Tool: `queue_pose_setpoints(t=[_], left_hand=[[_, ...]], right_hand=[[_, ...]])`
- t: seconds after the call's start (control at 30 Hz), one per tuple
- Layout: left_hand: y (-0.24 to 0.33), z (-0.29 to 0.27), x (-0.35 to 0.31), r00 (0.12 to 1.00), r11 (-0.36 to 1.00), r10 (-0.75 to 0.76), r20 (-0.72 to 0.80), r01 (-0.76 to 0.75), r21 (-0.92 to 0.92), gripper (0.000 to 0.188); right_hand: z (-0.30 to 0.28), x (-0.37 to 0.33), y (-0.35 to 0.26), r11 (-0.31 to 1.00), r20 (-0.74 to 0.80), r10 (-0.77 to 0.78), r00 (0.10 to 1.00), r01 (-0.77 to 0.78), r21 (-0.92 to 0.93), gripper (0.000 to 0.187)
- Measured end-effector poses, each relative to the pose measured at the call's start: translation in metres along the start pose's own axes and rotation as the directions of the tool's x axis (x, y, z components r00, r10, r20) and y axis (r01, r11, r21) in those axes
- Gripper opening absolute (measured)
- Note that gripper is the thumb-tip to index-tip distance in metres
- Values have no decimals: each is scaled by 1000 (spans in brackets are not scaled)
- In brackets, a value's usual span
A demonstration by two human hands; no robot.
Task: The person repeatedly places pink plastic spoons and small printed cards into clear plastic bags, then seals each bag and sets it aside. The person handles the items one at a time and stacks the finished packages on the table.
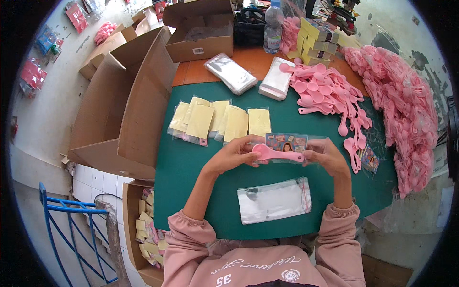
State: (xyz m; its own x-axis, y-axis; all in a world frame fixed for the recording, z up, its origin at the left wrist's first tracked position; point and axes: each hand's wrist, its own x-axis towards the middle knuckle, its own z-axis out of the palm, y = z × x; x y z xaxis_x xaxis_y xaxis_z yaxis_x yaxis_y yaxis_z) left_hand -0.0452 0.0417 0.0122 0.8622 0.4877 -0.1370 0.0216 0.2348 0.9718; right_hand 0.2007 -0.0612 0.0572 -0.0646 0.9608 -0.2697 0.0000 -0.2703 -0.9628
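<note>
Over the green table, both hands hold up a pink measuring spoon together with a printed card and a clear plastic bag. My left hand pinches the spoon's bowl end. At the handle end, my right hand is closed on the bag. Whether the spoon lies inside the bag or in front of it, I cannot tell. Just below the hands rests a stack of clear bags. Beyond my left hand lie several filled packets, their yellow card backs showing.
Loose pink spoons are heaped at the right, beside bagged spoons. Two bag bundles lie farther back, near card stacks and a water bottle. Large cardboard boxes border the left; a lower box holds packets.
</note>
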Motion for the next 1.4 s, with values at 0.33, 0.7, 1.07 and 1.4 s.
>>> queue_pose_setpoints(t=[0.33,0.7,1.07,1.4], left_hand=[[2,6,-1,995,998,-49,85,45,48,39],[-16,24,8,999,997,-26,20,28,-71,33],[-27,64,16,983,943,-108,-146,55,-328,41],[-31,65,12,969,973,-165,-183,129,-191,45]], right_hand=[[1,0,2,994,-83,-67,994,59,-92,17],[-3,-10,-4,990,-130,-98,987,84,-110,16],[26,-5,4,531,49,-544,838,389,-753,33],[40,1,37,455,116,-458,881,344,-821,17]])
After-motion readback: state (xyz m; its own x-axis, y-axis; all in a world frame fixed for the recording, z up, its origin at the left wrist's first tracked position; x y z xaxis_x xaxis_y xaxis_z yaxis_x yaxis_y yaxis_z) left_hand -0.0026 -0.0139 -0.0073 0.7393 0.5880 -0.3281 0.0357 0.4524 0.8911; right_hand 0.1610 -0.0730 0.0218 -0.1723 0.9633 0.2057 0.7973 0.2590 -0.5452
